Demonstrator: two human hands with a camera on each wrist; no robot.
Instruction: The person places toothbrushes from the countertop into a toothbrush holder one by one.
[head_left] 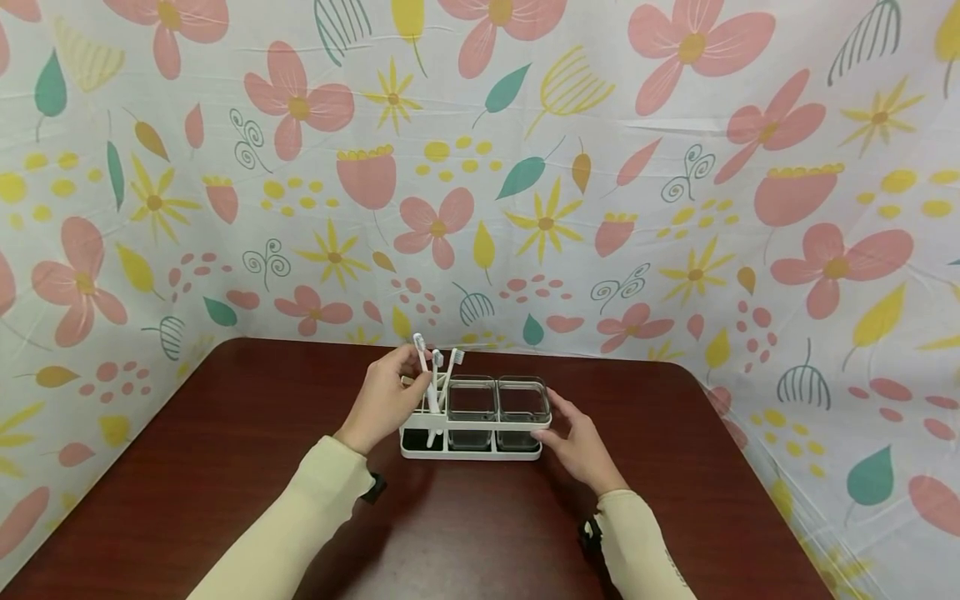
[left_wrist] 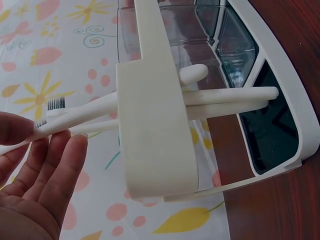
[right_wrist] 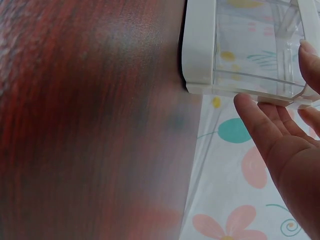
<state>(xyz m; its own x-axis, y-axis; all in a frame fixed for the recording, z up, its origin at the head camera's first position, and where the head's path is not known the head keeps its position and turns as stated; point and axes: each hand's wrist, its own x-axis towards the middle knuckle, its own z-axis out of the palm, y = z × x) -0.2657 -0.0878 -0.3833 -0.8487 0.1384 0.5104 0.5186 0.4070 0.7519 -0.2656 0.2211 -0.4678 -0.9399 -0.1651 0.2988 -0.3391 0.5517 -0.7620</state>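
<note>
A white toothbrush holder [head_left: 471, 455] with two tiers stands on the table, several white toothbrushes in its left slots. My left hand [head_left: 384, 400] pinches one toothbrush [left_wrist: 85, 113] between thumb and fingers, near its bristle end. Its handle passes down through the upper tier, and the handle ends [left_wrist: 235, 95] show above the dark base pad [left_wrist: 270, 125]. Another toothbrush [head_left: 456, 358] leans to the right. Two clear square cups [head_left: 472, 398] fill the other slots. My right hand [head_left: 581, 446] holds the holder's right end, thumb at the front and fingertips against the side.
The dark reddish-brown table [head_left: 225, 467] reaches back to a white cloth [head_left: 570, 125] printed with flowers and leaves. This cloth hangs behind and along both sides. Each wrist wears a dark band [head_left: 372, 488] at the cream sleeve.
</note>
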